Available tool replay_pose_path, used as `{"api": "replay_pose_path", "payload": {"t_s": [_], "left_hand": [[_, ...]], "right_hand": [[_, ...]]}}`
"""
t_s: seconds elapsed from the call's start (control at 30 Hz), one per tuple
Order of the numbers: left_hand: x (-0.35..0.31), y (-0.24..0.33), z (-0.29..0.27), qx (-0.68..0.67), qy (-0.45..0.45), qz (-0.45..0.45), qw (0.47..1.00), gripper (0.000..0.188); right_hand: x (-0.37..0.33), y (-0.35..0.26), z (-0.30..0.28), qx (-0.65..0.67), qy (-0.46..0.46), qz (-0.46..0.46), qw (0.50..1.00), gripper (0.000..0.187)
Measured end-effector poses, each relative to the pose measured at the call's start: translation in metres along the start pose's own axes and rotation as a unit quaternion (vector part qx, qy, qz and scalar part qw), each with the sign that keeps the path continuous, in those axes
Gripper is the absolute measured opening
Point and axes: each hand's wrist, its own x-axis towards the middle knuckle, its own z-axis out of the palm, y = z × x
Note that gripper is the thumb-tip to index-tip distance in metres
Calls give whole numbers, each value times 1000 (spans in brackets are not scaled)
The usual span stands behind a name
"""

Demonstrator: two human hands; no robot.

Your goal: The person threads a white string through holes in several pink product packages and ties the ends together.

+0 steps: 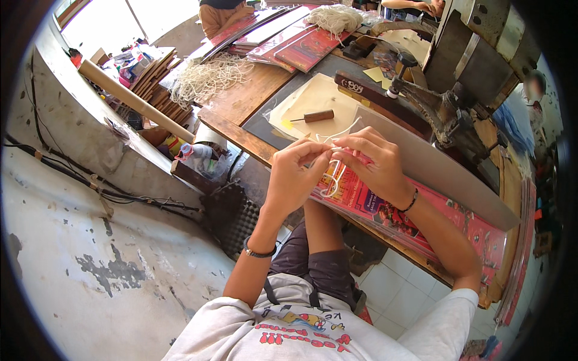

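My left hand and my right hand meet over the near edge of the table, fingertips pinched together on a thin white cord. Loops of the cord hang below my fingers and a loose end rises above them. Under my hands lies a stack of red printed boards. A grey board stands tilted along the stack's far side. Beyond my fingers an awl with a wooden handle rests on a cream sheet. How the cord is joined is hidden by my fingertips.
A dark metal machine stands on the right of the table. Tangled white cords and more red boards lie at the back. A long cardboard tube leans at the left. Other people sit across the table.
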Motion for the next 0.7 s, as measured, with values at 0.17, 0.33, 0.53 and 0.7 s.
{"api": "replay_pose_path", "payload": {"t_s": [0.17, 0.33, 0.53, 0.7], "left_hand": [[-3, 4, -3, 18, -6, -9, 1000, 16], [-4, 7, -4, 52, -11, 11, 999, 17], [-5, 9, -2, 41, -5, -14, 999, 21], [-6, 17, 3, 2, -8, -61, 998, 22]], "right_hand": [[-3, 4, -2, -56, -27, -41, 997, 21], [-1, 2, -1, -83, -9, -28, 996, 16], [0, 1, 1, -23, 44, 79, 996, 11], [-2, 0, 0, 7, 39, 143, 989, 13]]}}
